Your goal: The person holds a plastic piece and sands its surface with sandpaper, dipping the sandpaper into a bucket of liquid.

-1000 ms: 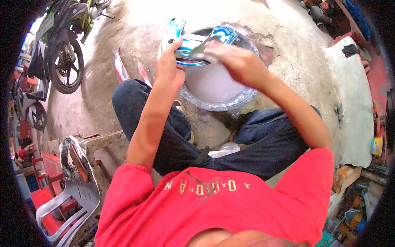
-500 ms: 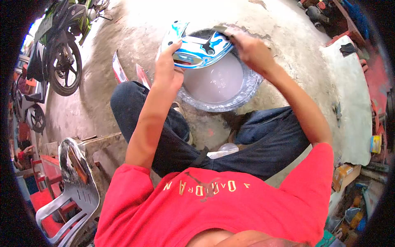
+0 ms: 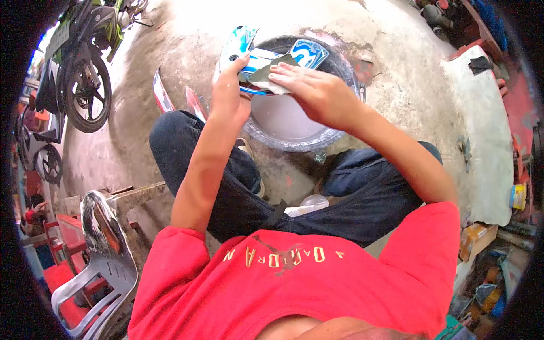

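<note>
Blue-and-white panel (image 3: 262,56), glossy and curved, is held up over the far left part of a round, dark basin (image 3: 300,145) standing on a concrete floor (image 3: 408,73). Cloudy, pale liquid (image 3: 286,120) fills the basin's lower part. A seated person's left hand (image 3: 231,88) is clamped on the panel's left side, thumb on top. The right hand (image 3: 323,96) has its grip closed on a grey-green sheet (image 3: 263,76), with fingers together and nearly straight, laying it against the panel's middle; its thumb is hidden. Two red-and-white pieces (image 3: 162,92) lie on the floor to the left, near the person's knee. Farther left stands a motorcycle (image 3: 88,85).
</note>
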`<state>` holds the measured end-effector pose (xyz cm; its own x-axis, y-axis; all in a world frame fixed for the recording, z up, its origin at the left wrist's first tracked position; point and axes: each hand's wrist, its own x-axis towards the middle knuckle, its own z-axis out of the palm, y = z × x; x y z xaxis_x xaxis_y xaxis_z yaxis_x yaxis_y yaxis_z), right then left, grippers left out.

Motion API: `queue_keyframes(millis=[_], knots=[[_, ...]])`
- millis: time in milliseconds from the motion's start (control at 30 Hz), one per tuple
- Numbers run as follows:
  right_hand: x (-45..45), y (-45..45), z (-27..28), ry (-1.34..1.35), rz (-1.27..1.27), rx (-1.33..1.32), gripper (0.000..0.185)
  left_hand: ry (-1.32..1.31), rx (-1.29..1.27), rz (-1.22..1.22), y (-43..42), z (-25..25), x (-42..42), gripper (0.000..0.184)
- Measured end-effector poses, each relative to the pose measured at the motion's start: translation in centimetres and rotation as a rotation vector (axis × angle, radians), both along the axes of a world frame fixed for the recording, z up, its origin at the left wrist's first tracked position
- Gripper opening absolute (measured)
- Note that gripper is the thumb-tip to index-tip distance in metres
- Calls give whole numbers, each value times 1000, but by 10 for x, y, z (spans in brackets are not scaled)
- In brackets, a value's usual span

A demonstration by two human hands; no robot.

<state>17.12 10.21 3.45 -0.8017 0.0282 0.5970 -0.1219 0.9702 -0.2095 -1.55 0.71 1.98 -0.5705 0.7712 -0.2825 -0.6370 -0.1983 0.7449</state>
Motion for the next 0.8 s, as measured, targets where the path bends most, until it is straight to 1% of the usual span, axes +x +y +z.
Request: queue_keyframes(millis=[67,100,133,200,267,333,400,433,467,533,600,633,667,733,767,800], knots=[[2,32,-7,-40,-46,0,40,17,-10,1,-2,2,4,29],[3,39,-2,-91,-182,-116,37,42,-13,18,-4,8,9,30],[3,45,11,-356,-433,-301,36,66,-15,36,-5,12,12,31],[7,48,3,-360,-364,-193,36,55,-16,29,-4,5,9,31],[-1,24,-17,-25,-168,26,37,39,12,44,-1,0,6,31],[-2,-7,-1,-3,-61,110,37,25,39,48,-1,-3,6,30],[-4,17,-13,28,-79,81,35,43,40,62,-2,1,10,30],[-7,28,-6,6,-155,-33,35,49,45,70,-3,2,13,29],[-3,34,3,-254,-361,-278,34,57,47,74,-3,2,15,30],[1,42,7,-337,-434,-222,36,76,50,78,-3,3,18,32],[-5,23,-11,-33,-245,-57,36,50,52,92,-2,10,27,33],[-6,-10,2,43,-108,108,36,35,35,98,-5,10,30,33],[-6,-8,1,46,-98,96,36,63,55,97,-4,9,29,33],[-5,23,-3,21,-137,36,36,115,92,88,-5,7,29,33],[0,34,-1,-57,-257,-114,35,126,50,101,-6,11,32,34],[1,40,14,-278,-409,-262,36,130,53,103,-7,10,32,34]])
